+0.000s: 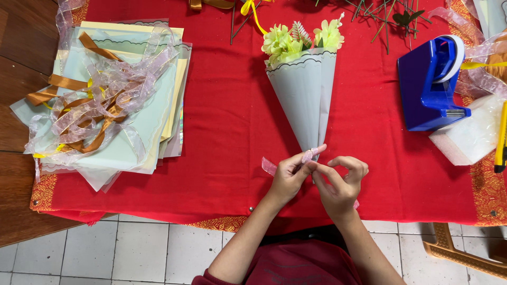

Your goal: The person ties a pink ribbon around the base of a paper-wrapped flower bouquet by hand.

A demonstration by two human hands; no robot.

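A small bouquet (306,84) lies on the red tablecloth (232,121): pale grey paper rolled into a cone, with light green artificial flowers (296,41) at its wide far end. Its narrow tip points toward me. My left hand (289,177) and my right hand (340,184) meet at that tip. Both pinch a sheer pink ribbon (308,156) that wraps the tip; one loose end (269,166) sticks out to the left of my left hand.
A stack of pastel wrapping sheets (153,121) with a tangle of sheer and brown ribbons (95,100) lies at the left. A blue tape dispenser (430,84) stands at the right, beside clear plastic (470,134) and a yellow cutter (500,140). Green stems (380,16) lie at the far edge.
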